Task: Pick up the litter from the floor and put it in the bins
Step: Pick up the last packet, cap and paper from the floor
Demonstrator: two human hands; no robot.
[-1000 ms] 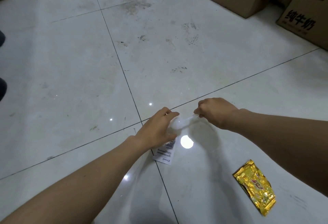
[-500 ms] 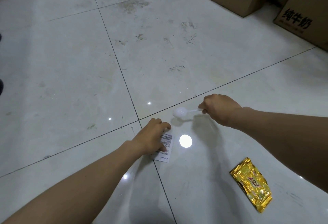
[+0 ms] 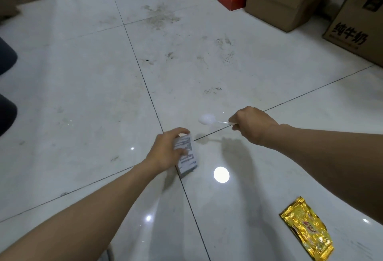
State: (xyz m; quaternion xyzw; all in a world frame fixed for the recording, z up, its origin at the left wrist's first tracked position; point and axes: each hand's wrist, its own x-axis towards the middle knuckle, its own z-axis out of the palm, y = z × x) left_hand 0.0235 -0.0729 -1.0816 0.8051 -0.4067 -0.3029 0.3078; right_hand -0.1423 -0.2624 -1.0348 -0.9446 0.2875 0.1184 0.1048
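Gripping printed card (image 3: pixel 188 160), pinching white spoon (image 3: pixel 207 119)

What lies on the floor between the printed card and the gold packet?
In the head view, nothing: from printed card to gold packet there is bare glossy floor tile, with only a round light reflection.

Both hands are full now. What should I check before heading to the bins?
1. Spoon grip: ok. The right hand pinches the white plastic spoon by its handle, with the bowl off the floor.
2. Paper grip: ok. The left hand grips the printed paper slip.
3. Slip fully clear of the tiles: cannot tell.
4. All litter collected: not ok. The gold packet lies on the floor, untouched.
5. Free hand for it: not ok. Both hands hold something.
6. Bins located: cannot tell. None are in view, only cardboard boxes.
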